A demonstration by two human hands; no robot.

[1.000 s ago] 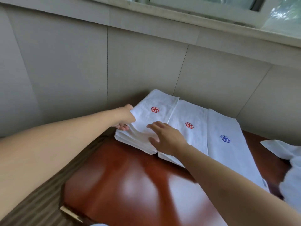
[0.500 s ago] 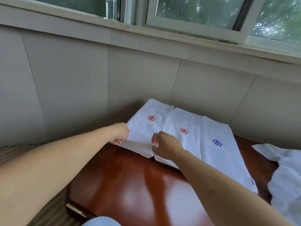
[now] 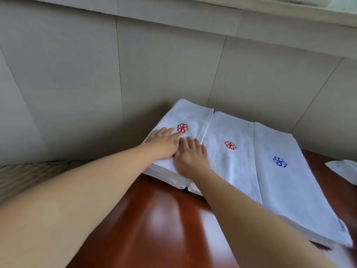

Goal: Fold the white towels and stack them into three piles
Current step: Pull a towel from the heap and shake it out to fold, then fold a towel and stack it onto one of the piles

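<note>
Left hand [image 3: 164, 145] and right hand [image 3: 190, 154] lie flat, fingers straight, side by side, pressing the left pile [image 3: 185, 120]. 3 folded white towel piles in a row on the red-brown table [image 3: 154, 219]: left pile, middle pile [image 3: 231, 161], right pile [image 3: 286, 182]. 2 red logos, 1 blue. 1 loose towel [image 3: 343, 169] at right edge.

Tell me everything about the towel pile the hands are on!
The left towel pile is a stack of many folded white towels, soft and slightly nubbly like terry cloth. Its layered edges show at the near end. The top towel bears a red pinwheel mark. The pile lies flat on the reddish wooden table, close to the wall, right beside the middle pile. The left hand and right hand both rest flat on top, fingers straight, pressing it.
</note>
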